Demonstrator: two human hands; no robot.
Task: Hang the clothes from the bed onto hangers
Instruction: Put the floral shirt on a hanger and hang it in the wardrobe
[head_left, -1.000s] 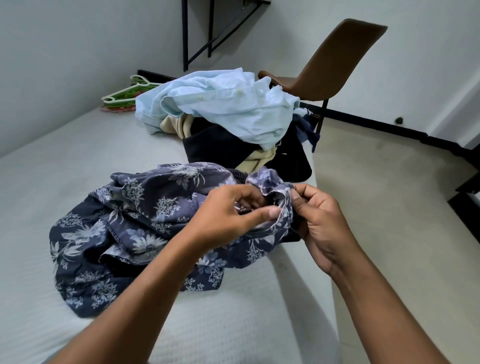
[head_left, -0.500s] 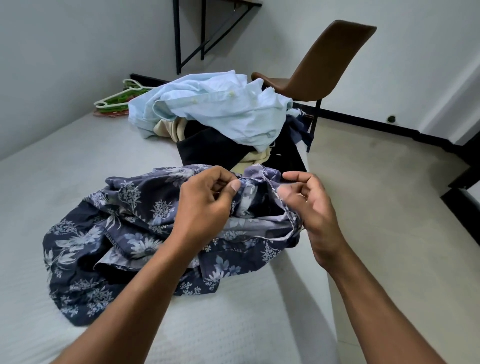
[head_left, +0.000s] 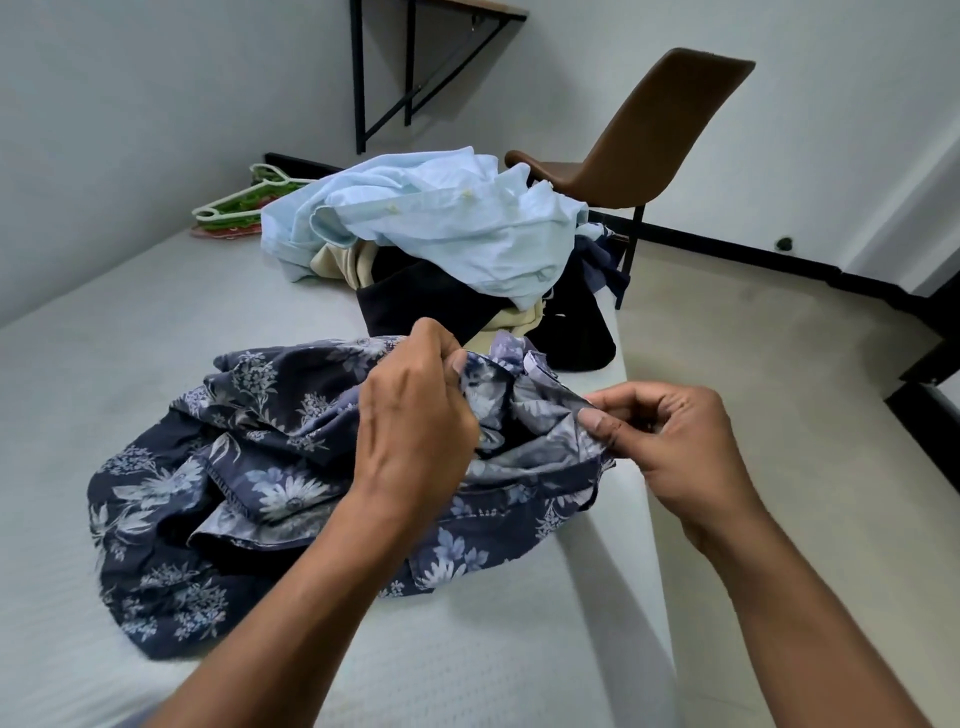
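Soft, even indoor light, faint shadows, sharp focus, wide-angle bending at the edges.

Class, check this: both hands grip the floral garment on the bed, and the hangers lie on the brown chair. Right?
One error: in the head view the hangers lie on the bed by the wall, not on the chair. The rest holds.

black garment (head_left: 415, 296) mostly buried, hangers (head_left: 234, 208) half hidden
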